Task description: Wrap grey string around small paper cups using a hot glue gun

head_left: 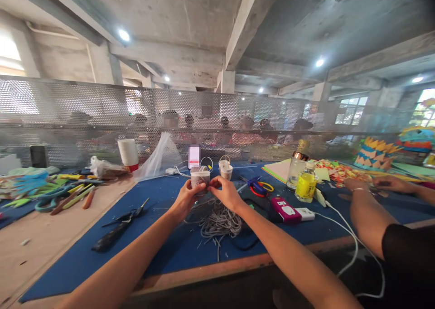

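Blue mat (pixel 152 193) bears tangled cord (pixel 220 223), yellow bottle (pixel 306 185); left hand (pixel 188 196) clamps cup (pixel 199 177), right hand (pixel 226 192) beside, hold unclear.

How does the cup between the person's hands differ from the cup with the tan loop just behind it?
The held cup is in the left hand, the right hand close beside it; the looped cup stands untouched behind. The held cup's side looks greyish, the looped cup's whiter. The held cup appears larger, the looped cup smaller, perhaps through distance. Both have pale rims.
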`<action>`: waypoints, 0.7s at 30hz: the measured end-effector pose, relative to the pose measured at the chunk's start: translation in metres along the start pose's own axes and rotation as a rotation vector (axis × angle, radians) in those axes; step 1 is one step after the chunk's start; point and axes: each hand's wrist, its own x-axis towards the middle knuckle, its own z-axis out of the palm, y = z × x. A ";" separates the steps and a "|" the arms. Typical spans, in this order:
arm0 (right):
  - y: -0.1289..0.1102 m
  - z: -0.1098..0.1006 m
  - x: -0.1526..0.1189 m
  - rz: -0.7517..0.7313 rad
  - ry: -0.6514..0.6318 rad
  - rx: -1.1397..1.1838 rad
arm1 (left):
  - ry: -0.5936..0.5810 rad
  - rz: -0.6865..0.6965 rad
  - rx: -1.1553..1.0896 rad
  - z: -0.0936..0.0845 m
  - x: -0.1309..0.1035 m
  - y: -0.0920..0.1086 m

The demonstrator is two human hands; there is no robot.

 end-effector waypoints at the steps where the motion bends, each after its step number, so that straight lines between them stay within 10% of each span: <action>1: -0.001 -0.002 0.000 -0.006 0.005 0.003 | -0.001 -0.001 0.005 0.000 0.000 -0.001; 21: -0.004 -0.008 0.002 0.031 0.137 0.227 | -0.088 -0.019 0.028 0.001 -0.003 -0.001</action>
